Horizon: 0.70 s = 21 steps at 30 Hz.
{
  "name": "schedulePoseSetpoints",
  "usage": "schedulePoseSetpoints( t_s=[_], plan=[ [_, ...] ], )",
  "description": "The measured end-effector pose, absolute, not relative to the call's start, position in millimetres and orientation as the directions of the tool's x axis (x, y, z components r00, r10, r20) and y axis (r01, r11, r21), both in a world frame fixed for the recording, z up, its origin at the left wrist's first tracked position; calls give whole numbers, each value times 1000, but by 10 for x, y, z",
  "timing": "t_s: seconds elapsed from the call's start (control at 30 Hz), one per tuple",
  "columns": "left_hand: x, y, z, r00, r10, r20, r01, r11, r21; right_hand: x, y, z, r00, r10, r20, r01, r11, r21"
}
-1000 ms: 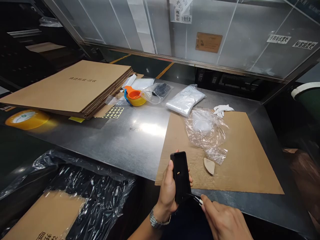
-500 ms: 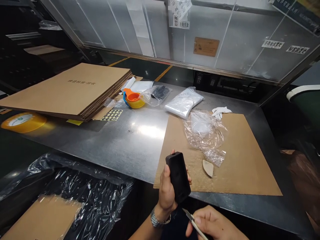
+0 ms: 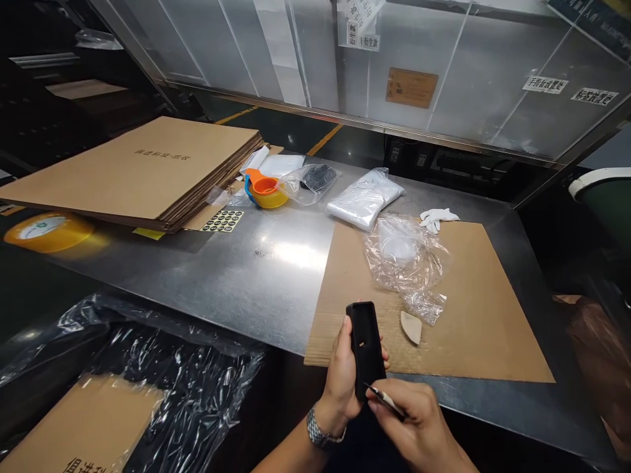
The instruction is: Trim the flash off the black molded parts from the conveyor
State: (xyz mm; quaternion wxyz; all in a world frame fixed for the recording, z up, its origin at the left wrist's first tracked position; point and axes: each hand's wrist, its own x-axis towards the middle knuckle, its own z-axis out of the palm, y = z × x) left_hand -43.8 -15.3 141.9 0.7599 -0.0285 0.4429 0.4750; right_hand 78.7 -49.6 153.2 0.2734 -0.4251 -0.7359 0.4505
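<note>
My left hand (image 3: 342, 376) is wrapped round a black rectangular plastic case (image 3: 365, 338), its hollow inner side facing me and a small slot showing in it. In my right hand (image 3: 419, 415) a slim craft knife (image 3: 388, 401) with a light handle is pinched. Its dark tip is at the lower edge of the case; whether it touches I cannot tell. Just beyond the case, a beige wedge-shaped pad (image 3: 411, 328) lies on the flat cardboard sheet (image 3: 473, 315), beside a crumpled clear plastic bag (image 3: 404, 253).
Stacked cardboard (image 3: 142, 164) fills the left of the metal table (image 3: 236, 282). Tape rolls (image 3: 271, 198), a white plastic packet (image 3: 365, 199) and a white glove (image 3: 438, 218) lie toward the back. A black-lined bin (image 3: 207, 387) stands below the front edge at left.
My right hand has risen, bringing the knife tip to the lower end of the case. My left hand has shifted slightly right and turned the case more upright, its inside now facing me more.
</note>
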Motion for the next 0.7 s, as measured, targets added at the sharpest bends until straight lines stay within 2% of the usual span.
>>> schedulePoseSetpoints(
  t_s=[0.2,0.37,0.53,0.7],
  plan=[
    [-423,-168,1381,285,583,-761,-675,685,272,833,-415,1591,-641,766,-40,432,317,-844],
    [-425,-164,1305,382,514,-768,-654,738,169,958,-379,1582,-728,685,14,432,475,-767],
    [-463,-145,1295,434,491,-756,-623,770,142,1038,-418,1556,-657,752,-52,494,377,-783],
    [-402,-153,1297,407,507,-760,-644,749,155,976,-429,1535,-552,833,28,494,354,-794]
  ],
)
